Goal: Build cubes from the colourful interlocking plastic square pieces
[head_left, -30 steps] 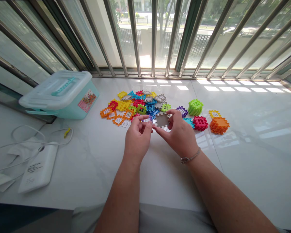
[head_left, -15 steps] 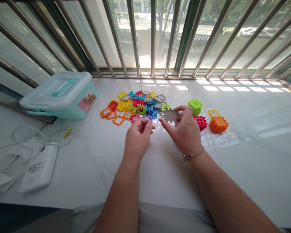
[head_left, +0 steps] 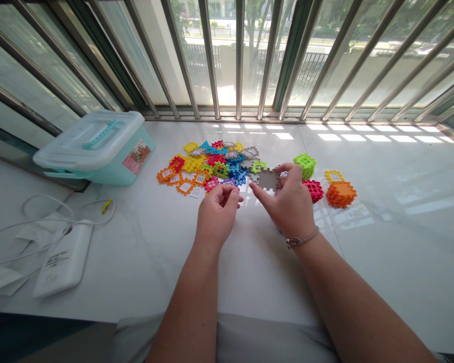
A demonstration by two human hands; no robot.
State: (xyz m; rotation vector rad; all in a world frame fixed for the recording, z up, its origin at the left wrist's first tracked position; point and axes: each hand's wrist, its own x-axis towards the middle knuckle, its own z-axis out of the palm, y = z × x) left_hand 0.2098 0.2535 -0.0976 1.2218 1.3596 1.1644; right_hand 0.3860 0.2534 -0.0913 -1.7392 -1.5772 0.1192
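My right hand (head_left: 293, 201) is around a grey square interlocking tile (head_left: 268, 179) with notched edges. Its thumb is by the tile's left side and its fingers by the right side. Close on the left, my left hand (head_left: 218, 206) has its fingers curled and the thumb pressed to the index finger; whatever may be in it is hidden. Just beyond both hands lies a loose pile of coloured interlocking tiles (head_left: 215, 160), some with window patterns. Right of my right hand are a green stack (head_left: 304, 165), a red stack (head_left: 313, 190) and an orange stack (head_left: 341, 194).
A yellow tile (head_left: 333, 176) touches the orange stack. At the left stands a lidded turquoise box (head_left: 117, 161). Nearer me lie a white power bank (head_left: 64, 259) and a white cable (head_left: 45, 222). Metal window bars (head_left: 239, 60) border the far edge of the white surface.
The camera view has shifted very slightly. Both hands keep the same pose, and the grey tile stays by my right hand's fingers.
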